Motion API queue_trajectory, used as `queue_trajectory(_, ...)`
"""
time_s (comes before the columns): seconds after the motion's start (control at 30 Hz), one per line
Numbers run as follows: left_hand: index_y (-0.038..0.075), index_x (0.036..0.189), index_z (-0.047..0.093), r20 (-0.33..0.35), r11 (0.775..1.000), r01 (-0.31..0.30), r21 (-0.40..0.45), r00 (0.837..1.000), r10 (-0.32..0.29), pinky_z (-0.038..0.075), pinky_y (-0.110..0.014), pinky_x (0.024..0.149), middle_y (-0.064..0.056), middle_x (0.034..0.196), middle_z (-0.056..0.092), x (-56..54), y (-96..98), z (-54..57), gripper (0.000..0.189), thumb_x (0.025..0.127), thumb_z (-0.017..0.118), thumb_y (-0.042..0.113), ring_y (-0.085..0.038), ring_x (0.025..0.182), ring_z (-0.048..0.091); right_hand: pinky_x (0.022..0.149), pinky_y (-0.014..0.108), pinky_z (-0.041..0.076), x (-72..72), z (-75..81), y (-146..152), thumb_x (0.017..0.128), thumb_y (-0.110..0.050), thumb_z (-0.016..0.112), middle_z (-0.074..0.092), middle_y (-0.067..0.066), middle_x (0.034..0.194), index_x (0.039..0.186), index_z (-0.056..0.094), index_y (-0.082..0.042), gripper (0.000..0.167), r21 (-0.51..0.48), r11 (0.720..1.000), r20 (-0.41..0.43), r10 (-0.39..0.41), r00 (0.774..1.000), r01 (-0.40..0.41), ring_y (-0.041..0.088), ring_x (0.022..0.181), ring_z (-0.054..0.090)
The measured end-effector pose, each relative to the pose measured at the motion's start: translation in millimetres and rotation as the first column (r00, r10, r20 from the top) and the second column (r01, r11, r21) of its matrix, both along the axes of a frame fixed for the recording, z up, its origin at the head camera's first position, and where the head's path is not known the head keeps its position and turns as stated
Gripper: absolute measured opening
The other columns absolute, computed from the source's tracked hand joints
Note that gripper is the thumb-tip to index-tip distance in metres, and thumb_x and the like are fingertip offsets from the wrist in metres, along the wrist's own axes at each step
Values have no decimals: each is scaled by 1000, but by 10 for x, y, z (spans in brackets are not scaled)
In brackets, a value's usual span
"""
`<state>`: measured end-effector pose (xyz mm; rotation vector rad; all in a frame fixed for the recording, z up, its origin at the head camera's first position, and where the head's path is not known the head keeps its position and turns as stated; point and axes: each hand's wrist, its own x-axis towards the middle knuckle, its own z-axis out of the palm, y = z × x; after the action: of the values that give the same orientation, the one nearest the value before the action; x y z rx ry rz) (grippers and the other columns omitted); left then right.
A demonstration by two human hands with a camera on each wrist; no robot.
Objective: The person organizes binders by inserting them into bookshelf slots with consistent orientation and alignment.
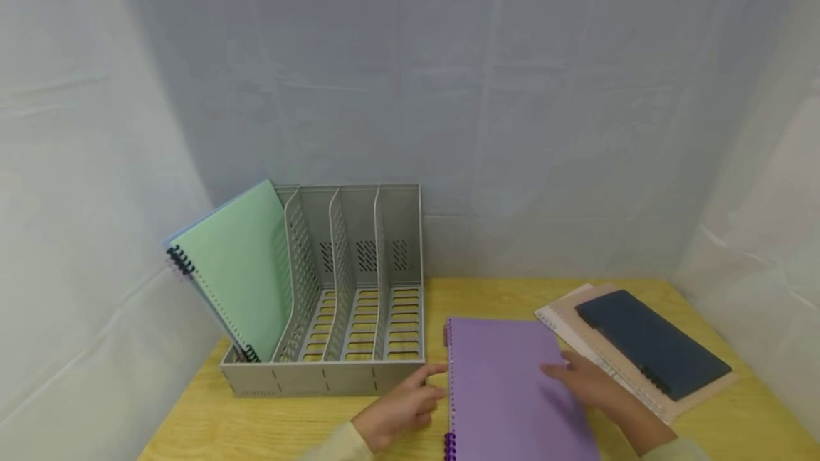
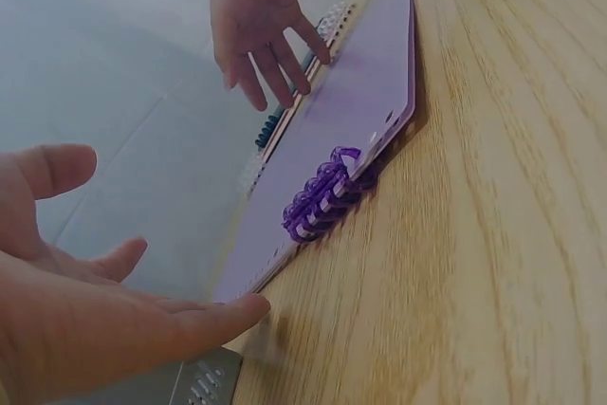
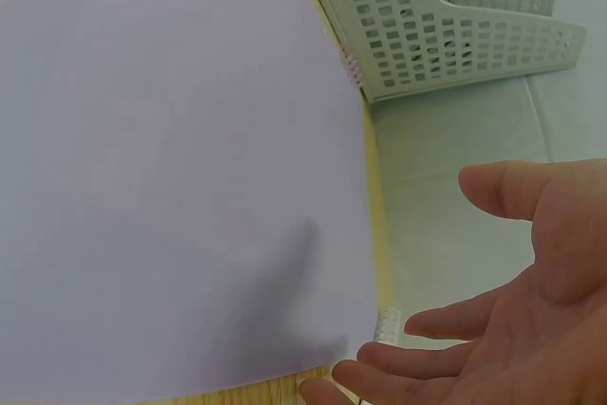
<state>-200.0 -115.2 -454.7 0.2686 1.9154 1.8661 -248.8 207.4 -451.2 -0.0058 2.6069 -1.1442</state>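
Note:
A purple spiral notebook (image 1: pixel 506 390) lies flat on the wooden table, its purple binding rings (image 2: pixel 327 196) along the left edge. My left hand (image 1: pixel 405 407) is beside that bound edge, index finger extended toward it; in the left wrist view the fingers are spread and hold nothing. Over the notebook's right edge is my right hand (image 1: pixel 586 379), thumb above the cover and fingers loosely spread in the right wrist view (image 3: pixel 512 310). Whether its fingertips touch the notebook's edge I cannot tell.
A grey file organizer (image 1: pixel 320 379) with several slots stands at the left. A green spiral notebook (image 1: pixel 240 262) leans in its leftmost slot, a blue one behind it. On the right, a dark blue notebook (image 1: pixel 653 340) lies on a beige notebook (image 1: pixel 701 391) and a whitish one.

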Motion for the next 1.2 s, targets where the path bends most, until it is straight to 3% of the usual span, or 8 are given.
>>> queue_trajectory(0.13,4,148,32,18,1000,-26,0,1000,26,49,-35,85,-22,119,53,5,36,-10,56,97,52,15,-32,103,54,93,61,45,-20,-12,23,94,-51,54,34,44,137,141,25,19,89,4,1000,11,-8,1000,8,58,124,38)
queue_trajectory(0.2,3,149,29,28,999,-34,20,999,34,47,-27,76,-12,102,57,6,67,-9,58,97,52,14,-21,88,54,91,60,47,-31,-12,30,94,-51,54,33,44,138,141,25,19,89,-6,1000,22,-22,1000,22,58,123,39)
queue_trajectory(0.27,2,149,25,46,997,-42,61,998,40,37,-19,64,2,81,46,6,104,-4,60,96,51,12,-9,70,39,88,59,49,-38,-7,37,93,-52,54,33,44,138,141,25,18,90,-18,999,35,-33,999,34,58,123,39)
queue_trajectory(0.37,1,150,21,67,991,-61,121,996,53,32,-16,58,7,73,38,17,150,1,61,97,50,11,-5,63,31,84,57,52,-48,-2,47,93,-52,55,33,43,138,142,25,17,90,-36,998,48,-45,998,47,58,122,40)
queue_trajectory(0.57,0,149,23,88,982,-120,146,990,108,38,-19,68,-1,92,55,43,211,-16,63,94,51,10,-9,76,44,82,57,53,-48,-2,63,93,-49,56,27,42,142,142,25,17,88,-85,994,82,-63,995,70,58,123,38)
queue_trajectory(0.8,-1,150,23,97,981,-157,112,984,147,47,-44,94,-22,124,57,42,221,-49,65,93,52,12,-36,115,55,79,56,54,-34,2,79,94,-48,55,23,41,144,143,24,15,86,-111,991,90,-70,993,80,60,123,37)
queue_trajectory(0.93,-1,150,24,111,979,-161,127,983,147,47,-44,92,-24,129,56,44,211,-59,64,93,50,13,-40,121,52,79,56,54,-43,-5,88,95,-47,54,23,41,144,143,24,16,85,-118,990,91,-71,993,82,60,123,36)
queue_trajectory(1.2,0,147,29,148,972,-176,155,977,153,45,-27,75,-17,120,60,78,194,-83,60,92,49,15,-25,109,56,81,55,54,-41,-6,84,94,-44,54,24,41,144,143,24,16,83,-117,988,93,-87,992,97,58,125,36)
